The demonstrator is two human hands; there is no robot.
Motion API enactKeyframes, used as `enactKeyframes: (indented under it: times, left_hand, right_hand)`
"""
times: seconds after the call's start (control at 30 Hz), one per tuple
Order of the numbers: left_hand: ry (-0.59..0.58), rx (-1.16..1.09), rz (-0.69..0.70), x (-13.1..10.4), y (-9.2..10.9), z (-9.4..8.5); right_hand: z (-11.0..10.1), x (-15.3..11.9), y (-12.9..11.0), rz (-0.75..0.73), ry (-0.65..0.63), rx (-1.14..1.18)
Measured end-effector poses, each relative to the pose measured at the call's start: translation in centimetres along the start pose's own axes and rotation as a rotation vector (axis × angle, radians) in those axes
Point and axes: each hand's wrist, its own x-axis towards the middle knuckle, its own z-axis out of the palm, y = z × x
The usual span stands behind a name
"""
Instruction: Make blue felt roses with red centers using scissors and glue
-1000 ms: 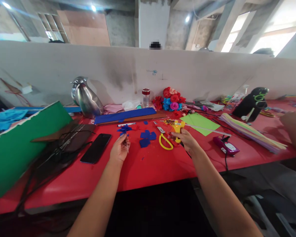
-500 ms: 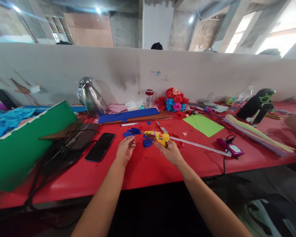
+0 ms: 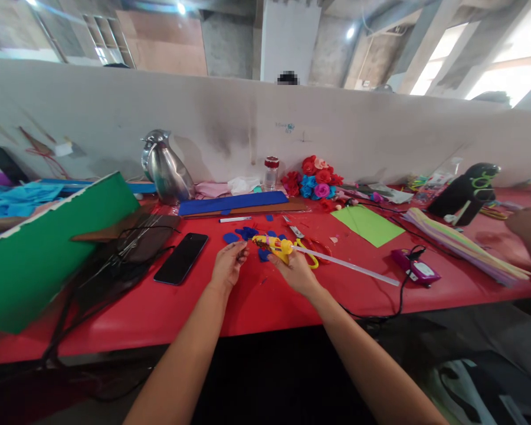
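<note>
While the blue petal cluster (image 3: 247,232) already shows several dark petals gathered together, judge the work as only partly complete: loose blue petals (image 3: 264,255) lie flat on the red table (image 3: 265,307), cut out but apparently not attached. Treat cutting of these petals as done, since the scissors (image 3: 312,260) rest unused beside your right wrist; treat bonding as the step in hand. How many petals are fixed, and whether fresh glue is on them, cannot be read at this size. Note that your two hands are close together but apart. Your left hand (image 3: 228,264) is pinched at the fingertips, seemingly on the base of the cluster, which sits just beyond those fingertips; any stem between them cannot be made out. Your right hand (image 3: 297,273) is wrapped around the grip of the yellow glue gun (image 3: 279,242), with its nozzle directed left at the cluster; contact between the two cannot be confirmed. Observe the long glue stick (image 3: 347,265) projecting from the rear of the gun toward the right, over the table, leaving ample stock by appearance.
</note>
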Motion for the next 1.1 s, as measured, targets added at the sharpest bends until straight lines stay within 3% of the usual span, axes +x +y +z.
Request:
enactKeyframes:
  times: [0.43,0.77,1.1]
  left_hand:
    - [0.001,0.072,0.122,0.11,-0.87,0.07]
    - [0.003,0.094,0.139,0.08,-0.85,0.07]
    - [0.006,0.115,0.139,0.03,-0.85,0.11]
  right_hand:
    - [0.01,0.59,-0.03,-0.003,-0.006,-0.019]
    - [-0.36,0.59,0.05,0.078,-0.045,-0.079]
    - [-0.49,0.62,-0.04,0.05,-0.052,-0.143]
